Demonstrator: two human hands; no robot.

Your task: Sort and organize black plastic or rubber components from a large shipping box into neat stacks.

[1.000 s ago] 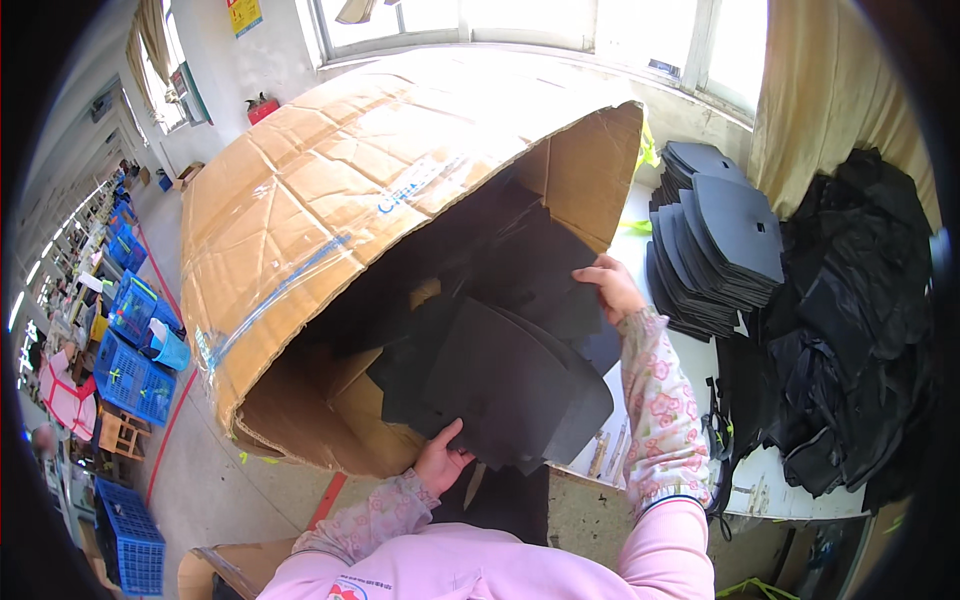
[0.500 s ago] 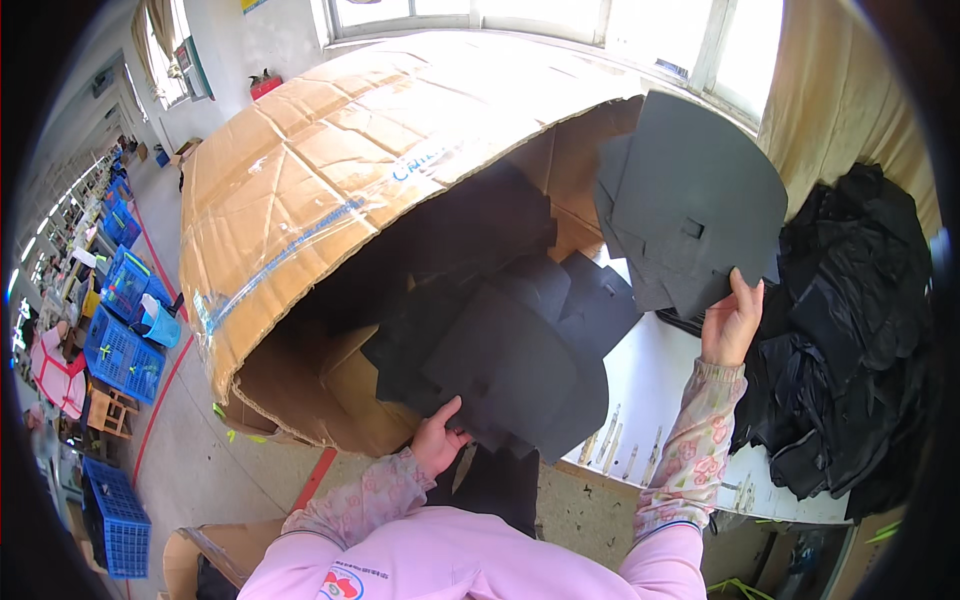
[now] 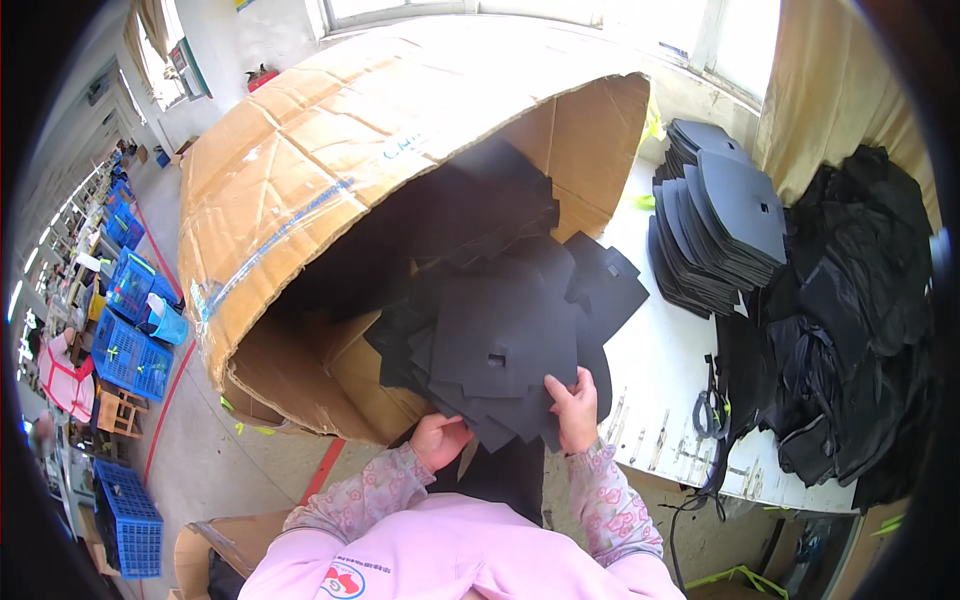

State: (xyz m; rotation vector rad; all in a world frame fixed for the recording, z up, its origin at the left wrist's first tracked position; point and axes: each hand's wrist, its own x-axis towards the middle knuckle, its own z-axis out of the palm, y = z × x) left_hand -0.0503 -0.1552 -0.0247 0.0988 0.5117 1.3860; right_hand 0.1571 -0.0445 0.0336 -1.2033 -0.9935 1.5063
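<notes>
A loose bunch of flat black sheets (image 3: 500, 335) with small rectangular slots is held in front of me at the mouth of a large cardboard box (image 3: 290, 180). My left hand (image 3: 440, 441) grips the bunch's lower left edge, its fingers partly hidden under the sheets. At the lower right edge, my right hand (image 3: 575, 408) pinches the sheets, thumb on top. The sheets lie fanned at differing angles, and one angular black sheet (image 3: 608, 283) juts out to the right. More dark sheets fill the box's shadowed inside.
A white table (image 3: 650, 400) on the right bears neat stacks of black sheets (image 3: 715, 215), scissors (image 3: 708, 405) and a heap of black fabric (image 3: 850, 320). Blue crates (image 3: 130, 505) line the floor at left. An open carton (image 3: 225, 540) stands at lower left.
My right hand has come left and down from above the table to the bunch. A slotted sheet now tops the bunch. The stacks on the table have come into view.
</notes>
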